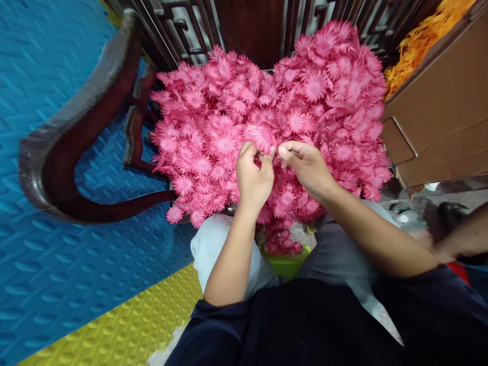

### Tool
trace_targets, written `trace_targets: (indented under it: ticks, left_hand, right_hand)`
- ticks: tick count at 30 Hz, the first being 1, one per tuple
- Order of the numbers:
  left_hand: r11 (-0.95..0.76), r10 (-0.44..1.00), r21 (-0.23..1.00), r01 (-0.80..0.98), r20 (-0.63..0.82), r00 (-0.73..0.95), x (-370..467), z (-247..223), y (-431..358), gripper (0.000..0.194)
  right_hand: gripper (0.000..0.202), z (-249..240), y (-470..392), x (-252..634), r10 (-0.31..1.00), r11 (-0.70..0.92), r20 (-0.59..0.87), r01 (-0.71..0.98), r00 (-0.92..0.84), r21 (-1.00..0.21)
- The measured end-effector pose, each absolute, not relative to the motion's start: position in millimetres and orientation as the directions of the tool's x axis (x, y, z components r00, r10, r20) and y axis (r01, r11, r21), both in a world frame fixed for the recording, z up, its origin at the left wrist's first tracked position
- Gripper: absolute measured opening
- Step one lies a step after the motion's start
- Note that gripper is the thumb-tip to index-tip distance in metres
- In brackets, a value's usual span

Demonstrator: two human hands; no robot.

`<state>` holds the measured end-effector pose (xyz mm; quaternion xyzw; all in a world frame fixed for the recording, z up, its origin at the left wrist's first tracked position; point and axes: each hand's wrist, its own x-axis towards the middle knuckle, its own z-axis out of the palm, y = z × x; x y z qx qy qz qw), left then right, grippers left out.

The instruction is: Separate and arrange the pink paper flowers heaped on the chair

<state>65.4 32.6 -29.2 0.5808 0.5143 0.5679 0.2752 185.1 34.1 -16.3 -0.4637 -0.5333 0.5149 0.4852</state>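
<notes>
Across the left, a blue mat (34, 162) with a yellow strip (125, 320) at the bottom. At centre, a broad heap of pink flowers (328, 96), in front of the knees. To the right of the heap, a cardboard box (442, 107); opposite, a curved wooden armrest (57, 147). Along the box's edge, orange stuff (427, 38). Between the knees, a green tub (287, 265) (with more pink below the heap). Then 2 hands: left hand (254, 173) curled, thumb and fingers closed on 1 pink flower (260, 136) above the heap; right hand (309, 165) just beside, thumb and forefinger drawn close, impossible to tell about anything between the tips.
</notes>
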Motion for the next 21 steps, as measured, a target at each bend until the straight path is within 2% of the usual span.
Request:
trace_targets:
  ticks: [7,21]
  left_hand:
    - [-0.288,0.906,0.919,0.270,0.353,-0.236,68.5,-36.9,33.9,0.027]
    - [-0.234,0.939,0.969,0.079,0.246,-0.239,69.2,-35.3,33.4,0.035]
  right_hand:
    - [0.035,-18.0,34.3,185.8,0.991,0.083,0.084,-0.017,-0.104,-0.996]
    - [0.024,-10.5,32.7,185.2,0.995,0.023,0.031,-0.075,-0.098,-0.997]
